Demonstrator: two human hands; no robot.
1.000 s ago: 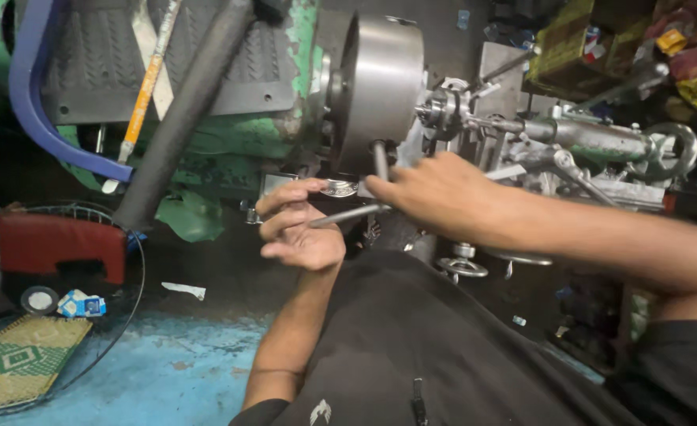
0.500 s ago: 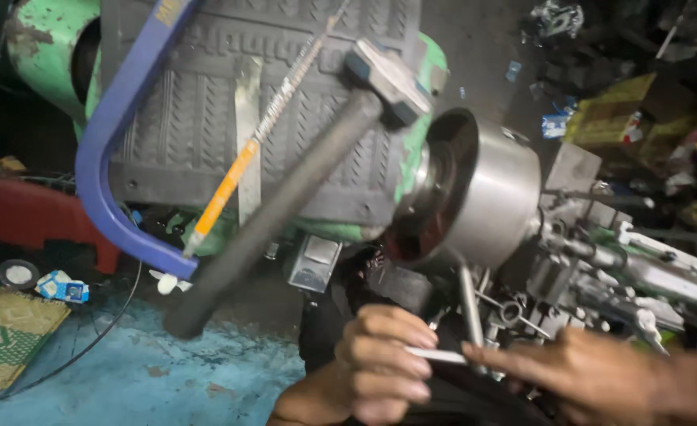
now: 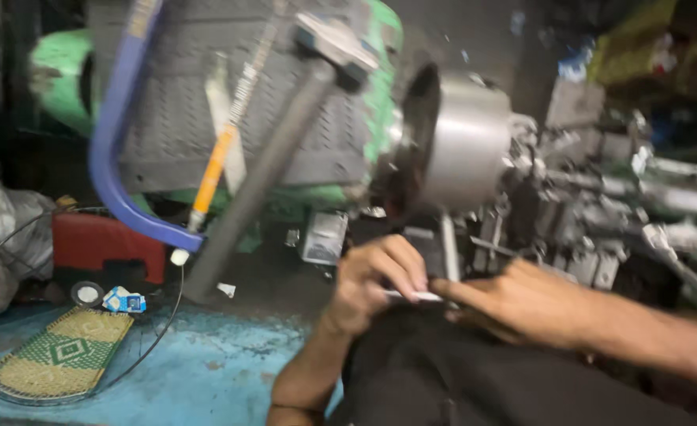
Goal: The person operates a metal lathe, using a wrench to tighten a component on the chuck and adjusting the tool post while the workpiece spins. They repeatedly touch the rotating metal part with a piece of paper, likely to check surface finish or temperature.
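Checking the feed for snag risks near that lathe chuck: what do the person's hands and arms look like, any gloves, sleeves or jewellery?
Both are bare. The left hand and right hand wear no gloves, and no rings or watch show, though the picture is blurred. Both forearms are uncovered, with no sleeve in view on either.

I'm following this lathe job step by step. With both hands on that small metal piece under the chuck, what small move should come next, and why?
Probably steady the thin metal piece first. The left hand pinches it and the right hand touches its end with a fingertip, just below the grey chuck. The picture is blurred, so the grip cannot be judged firm.
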